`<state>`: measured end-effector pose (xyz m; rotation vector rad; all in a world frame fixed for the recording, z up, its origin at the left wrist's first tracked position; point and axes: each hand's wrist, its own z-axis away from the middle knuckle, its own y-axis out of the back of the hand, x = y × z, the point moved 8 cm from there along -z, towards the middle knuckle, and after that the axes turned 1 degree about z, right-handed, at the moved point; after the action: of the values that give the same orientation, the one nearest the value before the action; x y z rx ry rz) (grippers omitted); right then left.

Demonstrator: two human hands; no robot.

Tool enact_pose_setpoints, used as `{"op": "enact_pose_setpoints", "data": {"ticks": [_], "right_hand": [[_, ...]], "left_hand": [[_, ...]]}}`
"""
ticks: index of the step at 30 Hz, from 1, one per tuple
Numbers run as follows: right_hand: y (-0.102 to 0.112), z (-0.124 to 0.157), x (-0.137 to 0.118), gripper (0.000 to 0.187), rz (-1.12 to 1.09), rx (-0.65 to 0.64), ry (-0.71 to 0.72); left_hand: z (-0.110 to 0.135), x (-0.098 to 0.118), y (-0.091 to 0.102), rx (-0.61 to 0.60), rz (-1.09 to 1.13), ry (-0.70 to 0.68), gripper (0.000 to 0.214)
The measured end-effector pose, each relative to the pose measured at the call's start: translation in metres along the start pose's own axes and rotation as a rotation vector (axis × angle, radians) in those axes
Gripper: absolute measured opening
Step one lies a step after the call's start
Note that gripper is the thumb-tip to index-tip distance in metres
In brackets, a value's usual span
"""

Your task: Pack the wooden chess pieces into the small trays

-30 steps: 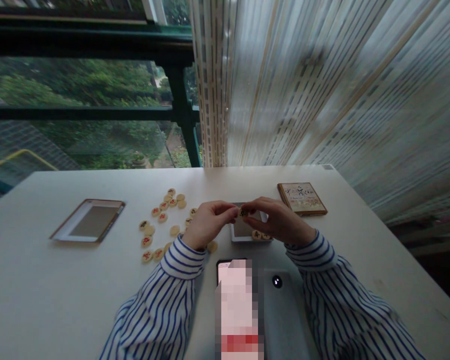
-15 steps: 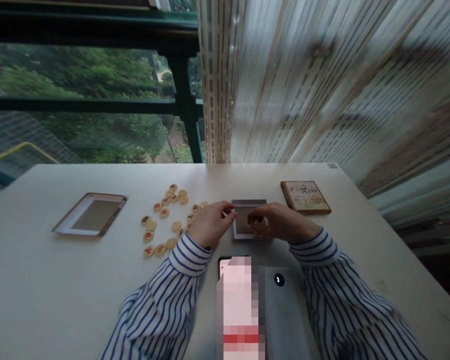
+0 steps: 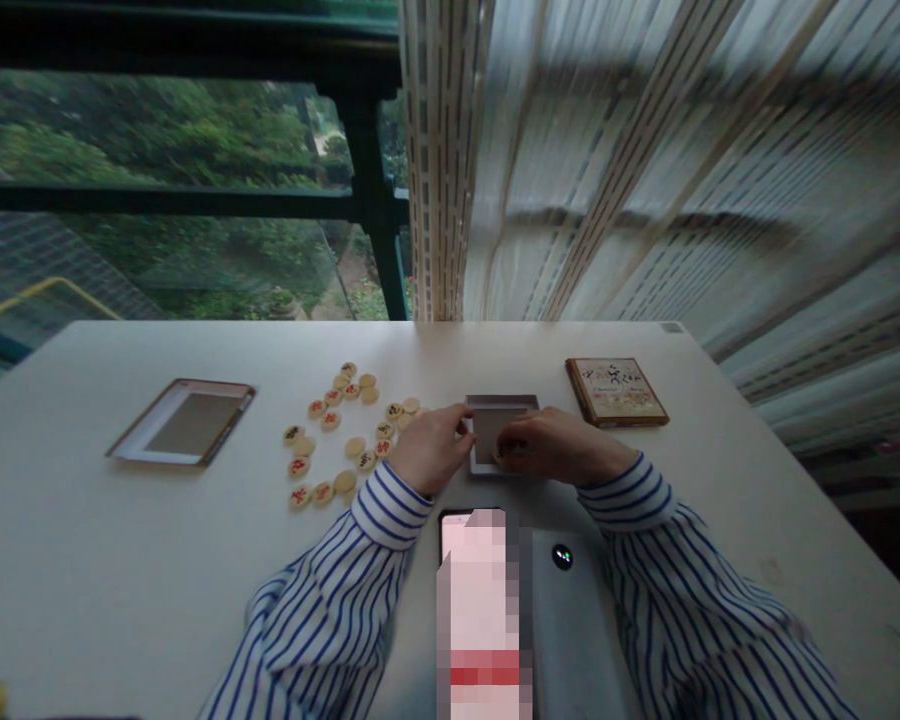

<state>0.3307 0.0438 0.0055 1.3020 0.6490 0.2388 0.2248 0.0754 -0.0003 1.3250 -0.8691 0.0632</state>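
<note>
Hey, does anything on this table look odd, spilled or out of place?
One thing: a coarse pixelated patch hides most of the phone, as if blurred out. The discs lie loosely scattered, some character side up, others blank; I see no damage.

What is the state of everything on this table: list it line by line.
Shallow grey rectangular tray: open, right hand inside, left hand at its edge.
Round beige game pieces: mostly scattered; some showing red or black characters, others blank.
Brown rectangular lid-like shell: hollow side up.
Brown rectangular printed case: flat, printed side up.
Black rectangular phone: screen lit, mostly pixelated.
Grey slab: round black display lit.
</note>
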Motion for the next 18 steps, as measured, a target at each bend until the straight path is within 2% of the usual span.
{"op": "enact_pose_setpoints", "data": {"ticks": [18], "right_hand": [[-0.0078, -0.0008, 0.0049, 0.019, 0.043, -0.006, 0.014]], "left_hand": [[-0.0001, -0.0017, -0.0075, -0.050, -0.050, 0.016, 0.030]]}}
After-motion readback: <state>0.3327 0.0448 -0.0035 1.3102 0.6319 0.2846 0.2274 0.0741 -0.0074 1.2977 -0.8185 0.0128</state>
